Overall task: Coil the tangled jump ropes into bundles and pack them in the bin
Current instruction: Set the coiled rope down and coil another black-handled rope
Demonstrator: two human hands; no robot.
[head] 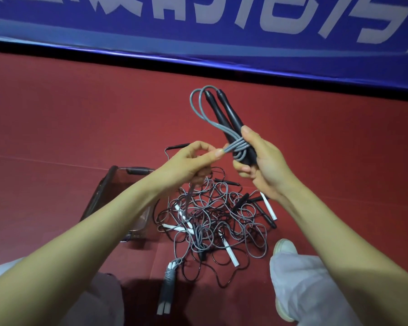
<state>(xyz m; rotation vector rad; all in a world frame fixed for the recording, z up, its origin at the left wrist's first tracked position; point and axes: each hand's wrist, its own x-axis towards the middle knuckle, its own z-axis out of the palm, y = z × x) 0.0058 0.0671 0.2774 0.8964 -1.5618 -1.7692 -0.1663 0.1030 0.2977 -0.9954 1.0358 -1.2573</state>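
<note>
The right hand (pixel 262 161) grips the two black handles (pixel 223 118) of one jump rope, its fingers curled around them; the handles point to 11 o'clock. The left hand (pixel 191 163) pinches the grey cord (pixel 237 147) at 9 o'clock of the handles, where the cord wraps them. The tangled pile (pixel 217 220) lies on the red floor (pixel 57 125) under both hands. The clear bin (pixel 118 182) stands at 9 o'clock of the pile, and a coiled bundle (pixel 169 281) lies at 7 o'clock.

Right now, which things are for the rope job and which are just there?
For the job: black-handled rope in the left hand and right hand, tangled pile, coiled bundle, clear bin.
Just there: blue banner, white shoe, red floor.
</note>
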